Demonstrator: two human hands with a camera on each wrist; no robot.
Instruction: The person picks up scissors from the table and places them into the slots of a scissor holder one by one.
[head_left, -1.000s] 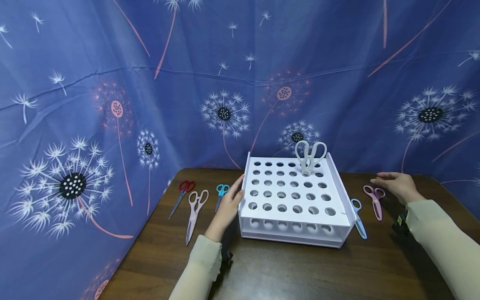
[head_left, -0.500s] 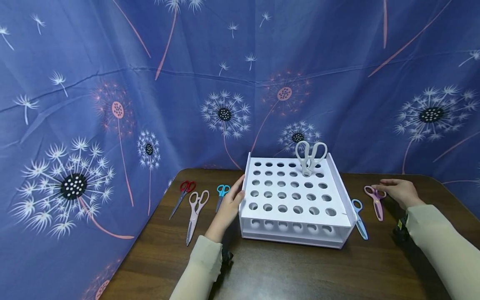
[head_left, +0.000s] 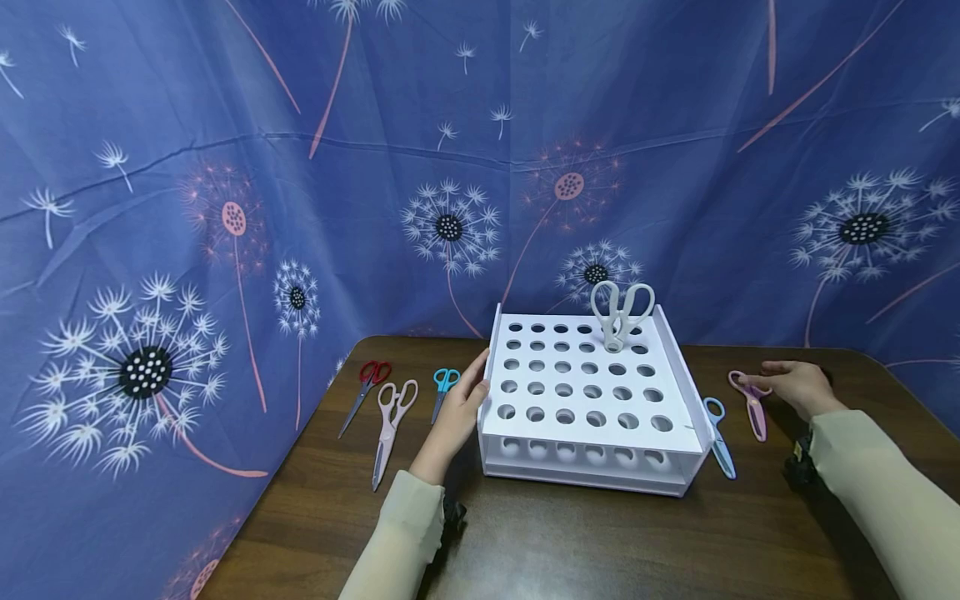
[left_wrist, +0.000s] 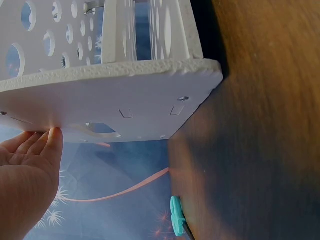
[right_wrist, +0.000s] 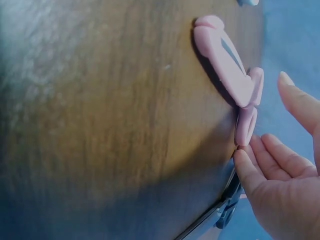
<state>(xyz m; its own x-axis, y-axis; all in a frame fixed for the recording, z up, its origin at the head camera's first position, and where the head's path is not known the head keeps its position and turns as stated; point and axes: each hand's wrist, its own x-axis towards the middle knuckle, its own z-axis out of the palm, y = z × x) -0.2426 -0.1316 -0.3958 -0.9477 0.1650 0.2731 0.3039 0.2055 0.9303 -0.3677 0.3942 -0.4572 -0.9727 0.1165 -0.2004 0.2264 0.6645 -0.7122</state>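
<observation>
A white rack with round holes (head_left: 525,430) stands on the table. White scissors (head_left: 613,321) stick upright out of its back right part, handles up. My left hand (head_left: 452,410) rests on the rack's left side; in the left wrist view its straight fingers (left_wrist: 52,142) touch the panel. On the right lie pink scissors (head_left: 755,414). My right hand (head_left: 802,388) is at their handles. In the right wrist view its fingers (right_wrist: 247,170) touch or nearly touch a handle loop, with the thumb (right_wrist: 300,100) held apart.
Light blue scissors (head_left: 721,446) lie right of the rack. To its left lie red-handled scissors (head_left: 365,390), pale pink scissors (head_left: 387,429) and small turquoise-handled scissors (head_left: 446,381). A dark object (right_wrist: 229,200) lies by my right fingers. A blue patterned cloth (head_left: 375,233) hangs behind the table.
My right hand has come down slightly from above and beside the pink scissors to their handle loop. The left hand and the rack have stayed in place.
</observation>
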